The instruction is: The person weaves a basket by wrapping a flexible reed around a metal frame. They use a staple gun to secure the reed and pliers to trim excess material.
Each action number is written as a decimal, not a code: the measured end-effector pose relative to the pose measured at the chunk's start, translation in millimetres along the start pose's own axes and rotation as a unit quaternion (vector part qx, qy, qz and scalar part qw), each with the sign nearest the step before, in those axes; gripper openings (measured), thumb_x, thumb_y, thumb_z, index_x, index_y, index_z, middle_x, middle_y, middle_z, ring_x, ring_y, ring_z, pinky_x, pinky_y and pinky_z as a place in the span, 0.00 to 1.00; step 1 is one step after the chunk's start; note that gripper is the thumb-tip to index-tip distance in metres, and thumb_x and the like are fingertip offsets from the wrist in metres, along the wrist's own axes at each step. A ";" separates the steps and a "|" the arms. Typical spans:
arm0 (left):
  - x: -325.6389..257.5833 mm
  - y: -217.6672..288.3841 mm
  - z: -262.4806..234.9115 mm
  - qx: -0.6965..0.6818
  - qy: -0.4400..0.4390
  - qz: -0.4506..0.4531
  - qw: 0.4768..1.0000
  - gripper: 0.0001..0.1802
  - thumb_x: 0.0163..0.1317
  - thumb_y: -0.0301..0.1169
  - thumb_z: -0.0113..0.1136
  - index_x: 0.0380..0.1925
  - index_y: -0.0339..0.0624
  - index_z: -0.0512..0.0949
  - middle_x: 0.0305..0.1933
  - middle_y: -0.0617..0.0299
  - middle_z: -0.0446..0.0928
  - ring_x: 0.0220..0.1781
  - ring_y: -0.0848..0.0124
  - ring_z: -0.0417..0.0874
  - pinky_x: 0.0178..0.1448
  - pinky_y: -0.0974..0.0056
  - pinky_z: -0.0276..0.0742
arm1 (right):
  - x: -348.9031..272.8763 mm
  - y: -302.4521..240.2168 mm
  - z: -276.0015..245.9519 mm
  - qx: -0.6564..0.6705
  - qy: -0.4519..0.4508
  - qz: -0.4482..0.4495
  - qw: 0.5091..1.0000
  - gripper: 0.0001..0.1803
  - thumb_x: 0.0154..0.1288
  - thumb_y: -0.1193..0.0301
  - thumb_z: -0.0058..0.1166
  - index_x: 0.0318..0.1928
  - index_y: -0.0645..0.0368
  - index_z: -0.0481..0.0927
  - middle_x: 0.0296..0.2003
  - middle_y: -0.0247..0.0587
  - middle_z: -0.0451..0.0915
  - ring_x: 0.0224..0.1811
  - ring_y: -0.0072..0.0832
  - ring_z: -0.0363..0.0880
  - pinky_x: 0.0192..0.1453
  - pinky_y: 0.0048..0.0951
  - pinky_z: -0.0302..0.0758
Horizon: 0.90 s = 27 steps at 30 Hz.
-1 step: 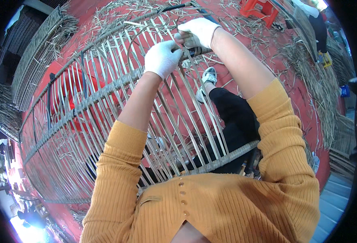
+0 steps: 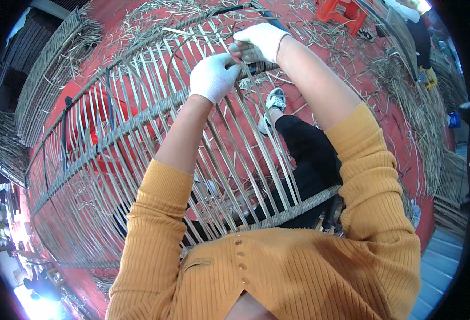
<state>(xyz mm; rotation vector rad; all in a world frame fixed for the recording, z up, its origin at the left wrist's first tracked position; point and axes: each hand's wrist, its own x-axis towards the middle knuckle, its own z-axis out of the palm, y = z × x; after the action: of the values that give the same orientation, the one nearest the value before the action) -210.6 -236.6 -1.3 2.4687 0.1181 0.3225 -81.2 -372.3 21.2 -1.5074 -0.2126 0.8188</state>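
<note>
A large woven frame (image 2: 131,126) of pale strands strung over dark rods leans across my lap, with a thick wrapped bar along its middle. My left hand (image 2: 213,79), in a white knit glove, is closed at the right part of that bar; what its fingers pinch is hidden. Just beyond and to the right, my right hand (image 2: 259,44), gloved the same way, has its fingers curled together above the bar's dark end (image 2: 261,68). Whatever it holds is too small to make out. A thin loose strand (image 2: 172,61) loops up left of both hands.
Straw scraps (image 2: 320,48) litter the red floor. A red plastic stool (image 2: 344,16) stands at the far right, near another person (image 2: 419,37). Bundles of dried stalks (image 2: 405,101) lie along the right; stacked woven panels (image 2: 53,69) stand at the left. My shoe (image 2: 276,100) is beside the frame.
</note>
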 end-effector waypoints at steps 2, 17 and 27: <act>-4.4 3.6 1.7 -0.012 0.017 0.005 1.000 0.15 0.60 0.45 0.60 0.40 0.52 0.87 0.37 0.51 0.86 0.43 0.52 0.86 0.49 0.52 0.81 | 8.9 3.4 -0.6 -0.052 0.000 0.006 0.999 0.13 0.70 0.63 0.57 0.39 0.61 0.82 0.38 0.42 0.86 0.38 0.29 0.86 0.40 0.29 0.81; 54.1 -18.6 -6.3 -0.293 -0.356 -0.186 0.867 0.17 0.67 0.40 0.60 0.40 0.35 0.85 0.33 0.61 0.84 0.27 0.73 0.82 0.33 0.66 0.82 | -89.0 92.3 19.1 -0.537 0.154 -0.478 0.678 0.22 0.55 0.72 0.63 0.53 0.55 0.79 0.55 0.42 0.79 0.62 0.43 0.75 0.66 0.43 0.70; 30.5 -12.3 -10.8 -0.099 -0.273 0.018 0.957 0.21 0.65 0.40 0.65 0.53 0.38 0.83 0.34 0.68 0.81 0.34 0.77 0.78 0.42 0.66 0.76 | -48.6 -10.1 8.4 -0.485 -0.020 -0.139 0.863 0.14 0.63 0.60 0.63 0.38 0.59 0.86 0.30 0.38 0.84 0.30 0.24 0.81 0.38 0.30 0.77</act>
<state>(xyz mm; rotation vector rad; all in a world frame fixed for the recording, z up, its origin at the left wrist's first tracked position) -184.0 -215.6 5.6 2.2694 -0.1839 -0.3258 -117.9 -392.9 48.7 -2.3171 -0.9645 0.5038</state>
